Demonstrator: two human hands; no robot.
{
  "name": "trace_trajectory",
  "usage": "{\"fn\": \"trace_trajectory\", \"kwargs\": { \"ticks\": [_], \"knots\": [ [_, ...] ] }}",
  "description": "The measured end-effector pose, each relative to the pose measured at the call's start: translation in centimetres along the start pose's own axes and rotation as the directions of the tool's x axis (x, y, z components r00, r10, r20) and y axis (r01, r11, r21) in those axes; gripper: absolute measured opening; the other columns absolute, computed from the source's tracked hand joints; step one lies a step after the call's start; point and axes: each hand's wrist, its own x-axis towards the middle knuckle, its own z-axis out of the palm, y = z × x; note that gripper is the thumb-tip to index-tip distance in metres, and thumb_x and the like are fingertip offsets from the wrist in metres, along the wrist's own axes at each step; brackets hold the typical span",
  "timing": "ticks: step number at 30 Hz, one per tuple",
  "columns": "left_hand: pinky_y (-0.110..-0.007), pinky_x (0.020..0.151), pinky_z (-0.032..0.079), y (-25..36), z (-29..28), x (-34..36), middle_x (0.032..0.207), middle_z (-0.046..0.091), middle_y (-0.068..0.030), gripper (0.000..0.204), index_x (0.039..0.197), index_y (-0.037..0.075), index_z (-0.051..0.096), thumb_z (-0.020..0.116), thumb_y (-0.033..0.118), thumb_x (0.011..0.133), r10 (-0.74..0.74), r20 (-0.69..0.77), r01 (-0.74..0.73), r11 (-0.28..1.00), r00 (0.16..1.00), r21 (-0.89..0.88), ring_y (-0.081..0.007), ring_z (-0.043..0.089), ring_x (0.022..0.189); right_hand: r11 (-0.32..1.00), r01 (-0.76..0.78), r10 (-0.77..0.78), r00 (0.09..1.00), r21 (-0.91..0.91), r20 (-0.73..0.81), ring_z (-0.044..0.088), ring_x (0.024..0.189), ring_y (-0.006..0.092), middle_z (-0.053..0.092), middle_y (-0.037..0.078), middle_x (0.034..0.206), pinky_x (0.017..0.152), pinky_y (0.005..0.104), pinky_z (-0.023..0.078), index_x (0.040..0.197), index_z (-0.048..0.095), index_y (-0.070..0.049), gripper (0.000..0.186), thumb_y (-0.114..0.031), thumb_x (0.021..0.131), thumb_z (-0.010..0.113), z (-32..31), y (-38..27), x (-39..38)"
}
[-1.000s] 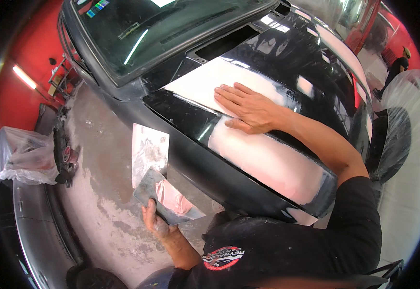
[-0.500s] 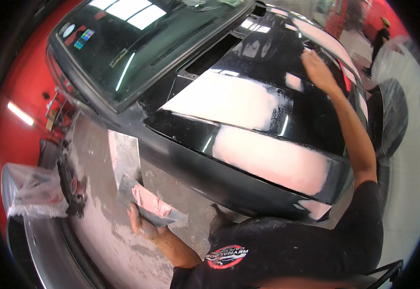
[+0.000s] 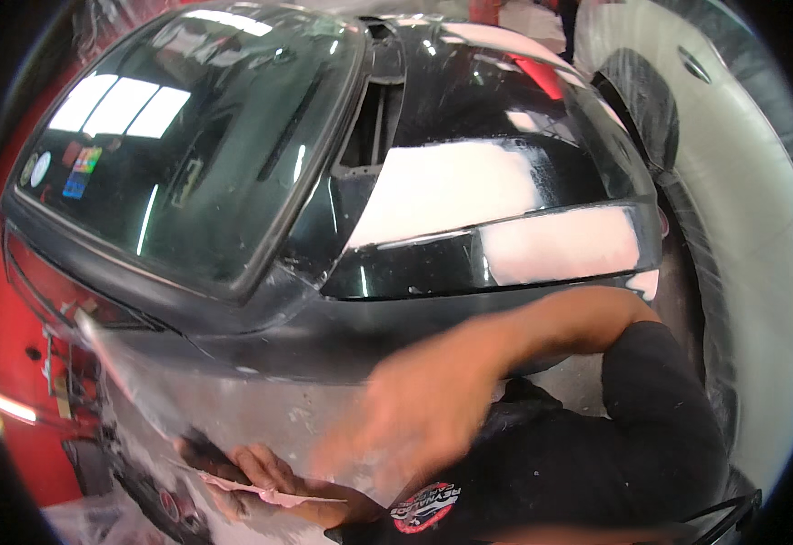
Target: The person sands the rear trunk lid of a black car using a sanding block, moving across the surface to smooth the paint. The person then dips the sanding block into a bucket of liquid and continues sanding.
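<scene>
L hand (image 3: 260, 465), near left, is closed round a pink-smeared board (image 3: 301, 499), fingers over its top. Board's seen almost edge-on: long axis approx. left-right, dipping a bit to the near right. It's over the floor (image 3: 314, 413), well apart from the black car (image 3: 324, 331). A pale sheet (image 3: 137, 381), blurred, slants from the far left down toward the same hand; can't tell if it's gripped too.

R hand (image 3: 410, 409) is just beside, to the right — badly blurred, fingers toward near left. Can't tell how wide it is or if it holds anything.

Black shirt (image 3: 587, 445) to the near right, w/ a round red-and-white print (image 3: 425, 507) carrying lettering.

Farther out, the car's hood has a big cream patch (image 3: 455, 186) and, nearer and to the right, a pinkish one (image 3: 564, 245), long axis approx. left-right. Windshield (image 3: 205, 173) far left, w/ a multicoloured sticker (image 3: 81, 173) and a pale oval one (image 3: 40, 169) — print too small to read. Pale car body (image 3: 742, 272) at right; red wall (image 3: 10, 454) at left w/ a lit tube (image 3: 10, 406).
</scene>
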Motion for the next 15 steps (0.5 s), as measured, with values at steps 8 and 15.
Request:
{"fn": "trace_trajectory", "kwargs": {
  "ticks": [8,15],
  "knots": [
    [-0.024,0.060,0.043,4.8,-2.7,1.5,0.088,0.058,-0.0077,0.048,0.137,-0.007,0.044,0.051,0.021,0.100,0.342,-0.661,0.225,0.754,0.668,0.617,-0.0122,0.051,0.066,0.760,-0.560,0.412,0.023,0.329,-0.911,0.059,0.117,0.0250,0.060,0.015,0.132,0.101,0.0400,0.046,0.136,0.054,0.000,0.058,-0.046,0.100,0.049,-11.4,5.3,-22.1],
    [-0.038,0.102,0.039,2.6,-8.2,6.6,0.124,0.056,-0.0181,0.039,0.120,-0.012,0.056,0.060,0.017,0.093,0.233,-0.611,0.196,0.810,0.757,0.553,-0.0255,0.054,0.116,-0.049,-0.933,-0.040,-0.354,0.356,-0.934,0.048,0.131,0.0371,0.050,0.024,0.141,0.109,0.0501,0.036,0.139,0.047,0.006,0.076,-0.057,0.098,0.039,-15.3,9.6,-28.2]
  ]
}}
